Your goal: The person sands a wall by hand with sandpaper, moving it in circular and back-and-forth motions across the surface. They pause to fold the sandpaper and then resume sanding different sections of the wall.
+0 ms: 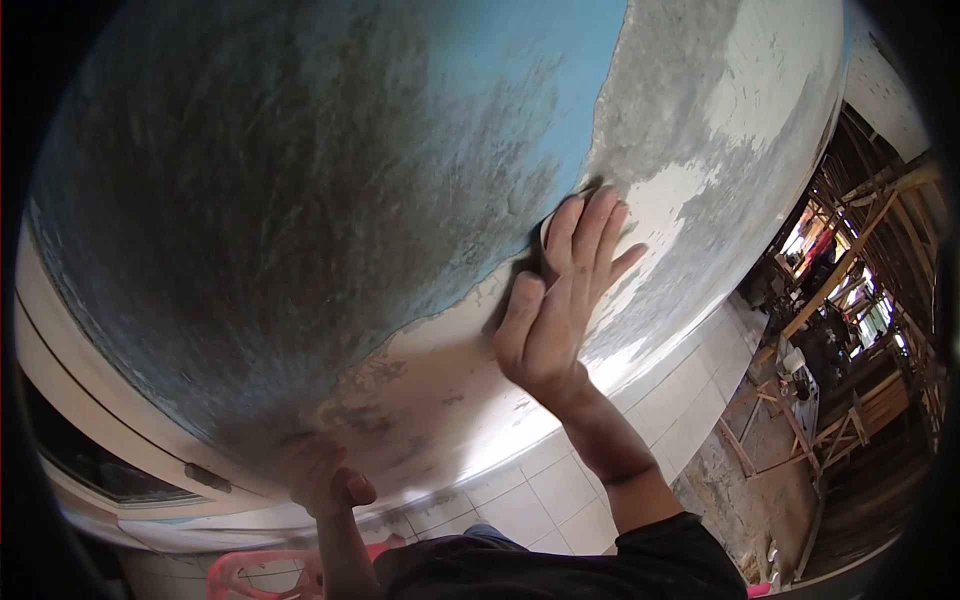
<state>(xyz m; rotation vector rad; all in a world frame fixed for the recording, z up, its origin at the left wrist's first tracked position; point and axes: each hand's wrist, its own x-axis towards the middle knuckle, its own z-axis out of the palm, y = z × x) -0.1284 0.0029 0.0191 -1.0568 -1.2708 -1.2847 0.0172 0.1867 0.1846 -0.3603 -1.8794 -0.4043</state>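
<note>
My right hand (565, 290) is pressed to the wall, fingers stretched upward over a thin piece with a pale curved edge (545, 232). Most of that piece is hidden under the palm, so its kind does not show. It lies where the blue-painted, dark-smudged wall area (300, 170) meets the grey and white patchy plaster (660, 110). Lower down, my left hand (325, 480) rests against or very near the wall, with its fingers extended and partly blurred. Nothing shows in it.
A pale door or window frame (130, 400) borders the wall on the left. Below are white floor tiles (550, 490) and a pink plastic chair (235, 570). On the right, wooden beams and trestles (800, 410) stand over a rough floor (735, 495).
</note>
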